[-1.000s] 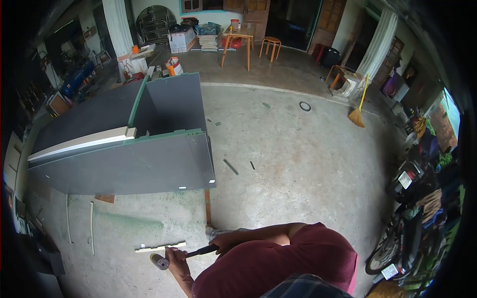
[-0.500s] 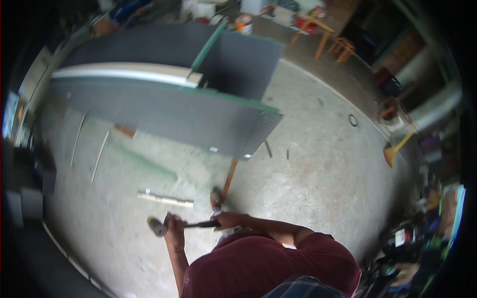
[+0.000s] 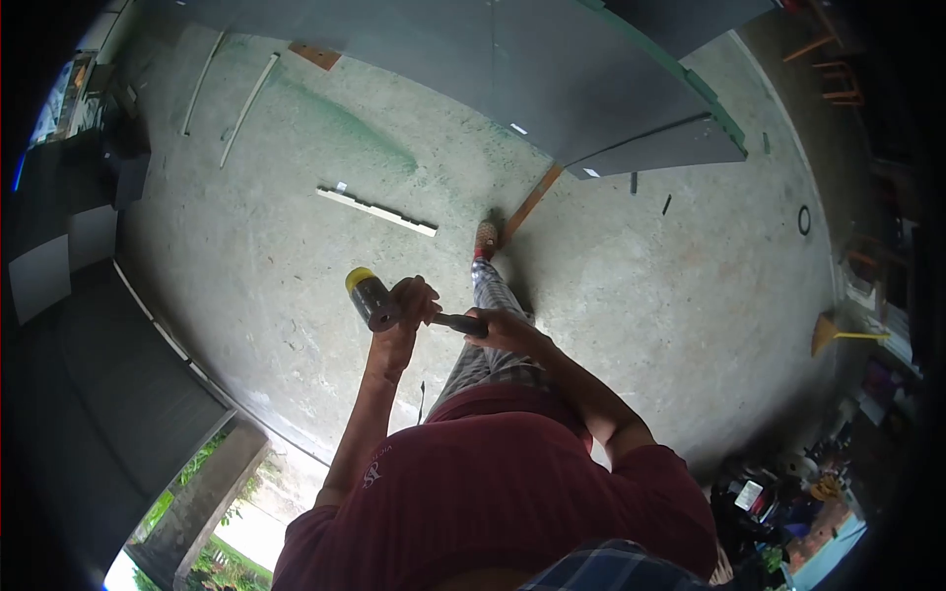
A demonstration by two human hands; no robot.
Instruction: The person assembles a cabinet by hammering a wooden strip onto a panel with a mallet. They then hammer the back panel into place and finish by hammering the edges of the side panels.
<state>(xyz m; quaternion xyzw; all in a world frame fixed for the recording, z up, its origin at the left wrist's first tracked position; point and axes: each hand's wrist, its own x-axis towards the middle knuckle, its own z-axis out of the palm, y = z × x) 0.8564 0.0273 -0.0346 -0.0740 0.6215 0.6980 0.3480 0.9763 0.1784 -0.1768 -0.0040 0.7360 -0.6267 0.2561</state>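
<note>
A mallet (image 3: 375, 301) with a dark head and one yellow face is held in front of my body, its head to the left. My left hand (image 3: 406, 307) is closed around it just beside the head. My right hand (image 3: 505, 330) grips the end of its dark handle. Parts of the handle under my fingers are hidden. Beyond the hands, a pale notched strip (image 3: 378, 211) lies on the concrete floor.
A large grey panel structure (image 3: 591, 89) with green edges spans the top. A brown wooden strip (image 3: 532, 205) lies beside my foot. Thin pale strips (image 3: 248, 110) are at upper left, a yellow-handled tool (image 3: 826, 336) at right, and clutter (image 3: 788, 492) at lower right.
The view has tilted down and swung, so the panel structure sits higher in the frame. The mallet remains in both hands, now higher and further right in view.
</note>
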